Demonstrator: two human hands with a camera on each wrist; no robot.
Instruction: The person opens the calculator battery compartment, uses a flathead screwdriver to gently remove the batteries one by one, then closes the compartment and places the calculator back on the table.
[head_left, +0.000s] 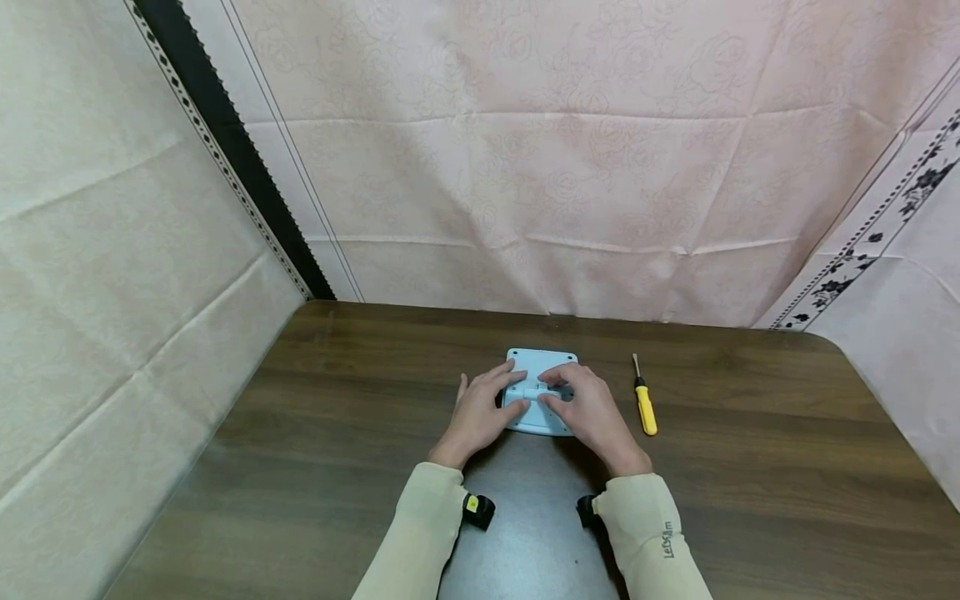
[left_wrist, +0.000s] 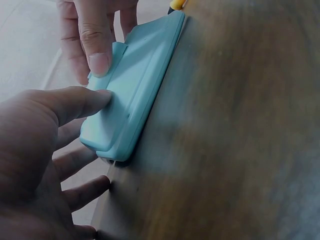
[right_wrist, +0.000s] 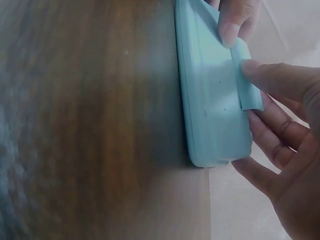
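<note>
A light blue plastic case (head_left: pixel 542 360), flat with rounded corners and small dark spots near its corners, lies on the table. Across its middle runs a raised light blue strip (right_wrist: pixel 246 82). My left hand (head_left: pixel 480 412) holds the case from the left, its thumb on the near side of the strip and its fingers reaching over to the far side. From the right, my right hand (head_left: pixel 592 408) pinches the strip between thumb and fingers. Both thumbs are close together in the left wrist view. The fingertips beyond the strip are partly hidden in the wrist views.
A screwdriver (head_left: pixel 645 404) with a yellow handle lies right of the right hand, shaft pointing away. Brown wood-grain tabletop (head_left: pixel 337 417) surrounds the case, with a grey patch (head_left: pixel 525 517) between the forearms. A pale cloth (head_left: pixel 562 183) hangs behind the far edge.
</note>
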